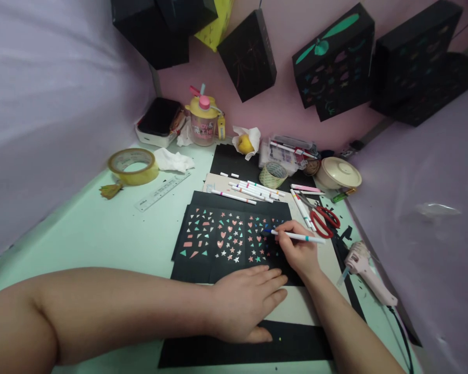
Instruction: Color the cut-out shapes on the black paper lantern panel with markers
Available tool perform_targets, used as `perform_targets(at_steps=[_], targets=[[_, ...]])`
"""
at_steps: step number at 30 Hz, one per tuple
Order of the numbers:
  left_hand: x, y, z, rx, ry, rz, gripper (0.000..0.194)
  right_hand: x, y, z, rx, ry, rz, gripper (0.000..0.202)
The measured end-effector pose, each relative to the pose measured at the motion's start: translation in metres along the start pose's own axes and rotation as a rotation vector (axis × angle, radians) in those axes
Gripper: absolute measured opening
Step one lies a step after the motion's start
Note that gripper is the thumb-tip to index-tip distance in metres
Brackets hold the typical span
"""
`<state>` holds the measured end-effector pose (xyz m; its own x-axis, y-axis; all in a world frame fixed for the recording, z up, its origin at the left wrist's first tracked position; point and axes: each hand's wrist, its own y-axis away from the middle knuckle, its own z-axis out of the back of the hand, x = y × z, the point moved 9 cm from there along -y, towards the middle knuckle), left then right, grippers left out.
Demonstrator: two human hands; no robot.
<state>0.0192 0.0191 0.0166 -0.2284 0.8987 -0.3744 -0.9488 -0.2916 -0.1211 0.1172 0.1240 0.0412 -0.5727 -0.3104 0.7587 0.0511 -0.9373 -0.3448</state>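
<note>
My right hand point(298, 249) grips a white marker pen point(302, 237) with a blue tip. The tip is at the right part of a folded black card point(208, 267), among its small shapes. Rows of pink, white and green triangles, hearts and stars cover the card; some blue ones show near the pen. Flat across the card's lower edge lies my left hand point(253, 301), fingers stretched and holding nothing. Just above the card, several white marker pens point(253, 191) lie in a loose pile. Whether the pen tip touches the card I cannot tell.
Red-handled scissors point(324, 221) and a pink glue gun point(370, 272) lie to the right. At left are a tape roll point(134, 166) and a clear ruler point(161, 192). A cup point(203, 122) stands at the back. Black boxes point(249, 57) hang overhead.
</note>
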Motion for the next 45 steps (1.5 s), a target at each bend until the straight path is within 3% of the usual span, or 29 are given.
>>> perform_targets(at_steps=[8,45], targets=[[0.000,-0.001,0.000,-0.009,-0.007,-0.008,0.069,0.003,-0.001,-0.017,0.130,-0.007,0.000,0.010],[0.000,0.000,0.000,-0.004,-0.017,-0.002,0.069,-0.003,-0.001,-0.019,0.118,-0.011,-0.029,0.011]])
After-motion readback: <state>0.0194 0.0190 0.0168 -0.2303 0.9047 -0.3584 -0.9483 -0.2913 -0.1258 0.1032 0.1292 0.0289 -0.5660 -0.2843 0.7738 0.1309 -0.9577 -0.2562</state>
